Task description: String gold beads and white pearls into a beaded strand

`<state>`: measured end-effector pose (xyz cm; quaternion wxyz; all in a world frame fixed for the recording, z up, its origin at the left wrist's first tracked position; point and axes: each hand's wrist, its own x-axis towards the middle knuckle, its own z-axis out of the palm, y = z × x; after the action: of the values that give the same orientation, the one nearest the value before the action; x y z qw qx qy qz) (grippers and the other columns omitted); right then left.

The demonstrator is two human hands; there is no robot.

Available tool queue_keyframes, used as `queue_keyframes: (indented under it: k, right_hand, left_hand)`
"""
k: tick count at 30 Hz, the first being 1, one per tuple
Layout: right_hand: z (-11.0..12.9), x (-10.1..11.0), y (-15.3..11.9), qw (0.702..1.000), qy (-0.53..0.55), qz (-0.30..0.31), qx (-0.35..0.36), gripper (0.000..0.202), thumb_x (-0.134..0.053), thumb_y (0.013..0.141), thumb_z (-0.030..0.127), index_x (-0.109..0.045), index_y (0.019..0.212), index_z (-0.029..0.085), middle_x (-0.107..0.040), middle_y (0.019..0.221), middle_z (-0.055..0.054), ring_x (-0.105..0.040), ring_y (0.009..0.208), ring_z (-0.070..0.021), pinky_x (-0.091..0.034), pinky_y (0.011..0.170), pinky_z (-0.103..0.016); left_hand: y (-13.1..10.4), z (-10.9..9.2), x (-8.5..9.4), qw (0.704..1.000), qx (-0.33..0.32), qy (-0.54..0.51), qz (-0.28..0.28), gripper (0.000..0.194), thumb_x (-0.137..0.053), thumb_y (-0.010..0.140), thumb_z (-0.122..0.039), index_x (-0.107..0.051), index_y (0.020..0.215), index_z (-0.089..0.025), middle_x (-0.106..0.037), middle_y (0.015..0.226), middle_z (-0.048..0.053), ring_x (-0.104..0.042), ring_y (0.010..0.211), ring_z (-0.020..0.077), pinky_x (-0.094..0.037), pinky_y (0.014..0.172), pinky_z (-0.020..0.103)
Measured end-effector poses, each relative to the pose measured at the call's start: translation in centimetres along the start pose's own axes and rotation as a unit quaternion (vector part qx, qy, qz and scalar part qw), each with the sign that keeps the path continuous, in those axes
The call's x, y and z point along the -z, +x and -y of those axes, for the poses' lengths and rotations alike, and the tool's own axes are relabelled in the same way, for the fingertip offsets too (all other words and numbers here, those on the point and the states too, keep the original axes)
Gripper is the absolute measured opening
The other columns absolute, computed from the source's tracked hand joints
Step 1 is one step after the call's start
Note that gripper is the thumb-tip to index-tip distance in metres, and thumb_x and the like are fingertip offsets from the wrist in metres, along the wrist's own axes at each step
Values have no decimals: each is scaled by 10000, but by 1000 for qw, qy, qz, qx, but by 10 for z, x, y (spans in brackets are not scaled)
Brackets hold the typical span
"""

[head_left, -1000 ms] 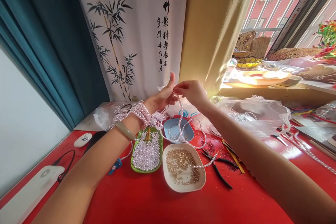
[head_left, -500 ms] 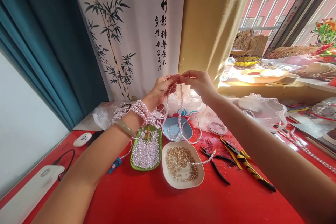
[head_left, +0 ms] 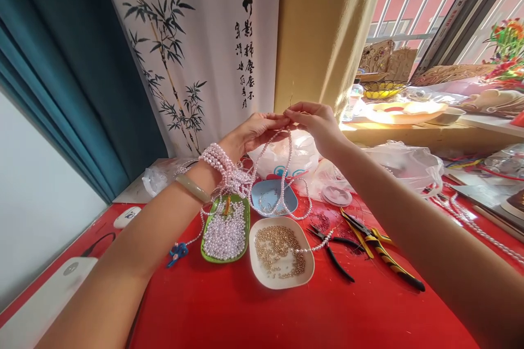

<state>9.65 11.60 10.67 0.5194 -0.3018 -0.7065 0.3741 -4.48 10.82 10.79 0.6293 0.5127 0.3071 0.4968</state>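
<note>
My left hand and my right hand meet fingertip to fingertip above the dishes, both pinching the upper end of a pearl bead string. A thin strand pokes up from between the fingers. From there the string hangs in two lengths down to the blue dish and loops over its rim. More pearl strands are wound around my left wrist, beside a pale bangle. Below sit a green dish of white pearl beads and a cream dish of gold beads.
Black-handled pliers and yellow-black pliers lie on the red tabletop at right. A blue clip rests left of the green dish. Plastic bags stand behind, with white bead strands at far right.
Both hands have shifted slightly right with the bead string, still pinched together. The view has moved a little, so the dishes sit slightly left and higher in the picture.
</note>
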Motion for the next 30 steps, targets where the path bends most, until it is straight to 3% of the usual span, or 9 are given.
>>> queue_keyframes:
  k: [4, 6, 10, 13, 16, 20, 24, 27, 30]
  right_hand:
    - [-9, 2, 5, 996, 49, 63, -36, 513, -309, 780, 606, -540, 947, 180, -577, 895, -72, -559, 851, -149, -439, 710, -264]
    - [-15, 2, 3, 988, 71, 115, -70, 619, -209, 761, 669, -516, 999, 186, -577, 917, -89, -565, 850, -161, -448, 710, -272]
    - [-26, 5, -7, 974, 102, 191, -62, 434, -393, 786, 547, -529, 960, 173, -543, 755, -45, -534, 697, -130, -435, 702, -280]
    - [-34, 12, -13, 976, 96, 184, -63, 274, -451, 806, 439, -538, 848, 182, -398, 594, 36, -425, 541, -80, -406, 617, -253]
    - [-42, 21, -20, 974, 116, 179, -76, 265, -402, 839, 423, -525, 814, 190, -294, 541, 67, -340, 478, -61, -356, 538, -226]
    - [-56, 33, -42, 959, 84, 240, -125, 238, -480, 808, 381, -563, 805, 159, -391, 528, 58, -360, 477, -55, -299, 476, -209]
    - [-73, 49, -77, 941, 69, 272, -188, 286, -517, 775, 397, -566, 743, 117, -369, 480, 67, -336, 438, -55, -274, 433, -208]
    - [-79, 62, -99, 934, 84, 266, -224, 298, -469, 798, 411, -549, 848, 128, -307, 502, 87, -287, 412, -46, -275, 423, -203]
    - [-79, 70, -114, 914, 98, 281, -277, 267, -490, 790, 359, -564, 873, 116, -372, 518, 70, -346, 434, -49, -288, 439, -202]
  left_hand:
    - [9, -14, -18, 998, -59, 0, -33, 86, -511, 744, -43, -591, 772, -60, -613, 629, 47, -574, 579, 88, -461, 603, 209]
    - [15, -21, -25, 995, -85, -8, -48, 137, -499, 758, -61, -570, 876, -67, -615, 684, 45, -573, 621, 91, -447, 614, 211]
    - [24, -38, -32, 987, -142, -36, -64, 108, -458, 803, -90, -517, 891, -81, -604, 775, 37, -543, 634, 60, -424, 661, 206]
    - [27, -51, -31, 973, -193, -53, -112, 113, -427, 818, -60, -480, 736, -116, -584, 703, 14, -484, 568, 37, -406, 623, 182]
    - [26, -62, -26, 960, -217, -49, -169, 211, -421, 815, -33, -439, 635, -143, -552, 609, 1, -417, 503, 37, -363, 521, 165]
    - [22, -77, -5, 944, -237, -63, -221, 272, -356, 828, -2, -405, 600, -143, -483, 543, -26, -342, 447, 19, -301, 445, 132]
    - [14, -88, 37, 909, -257, -101, -312, 336, -253, 798, 74, -367, 573, -149, -438, 504, -43, -280, 416, 15, -262, 403, 121]
    - [7, -74, 71, 896, -225, -120, -362, 316, -295, 793, 54, -406, 577, -149, -459, 511, -38, -293, 417, 20, -261, 381, 133]
    - [1, -40, 97, 891, -200, -132, -385, 308, -320, 769, 73, -399, 571, -149, -446, 498, -35, -290, 395, 22, -253, 359, 147]
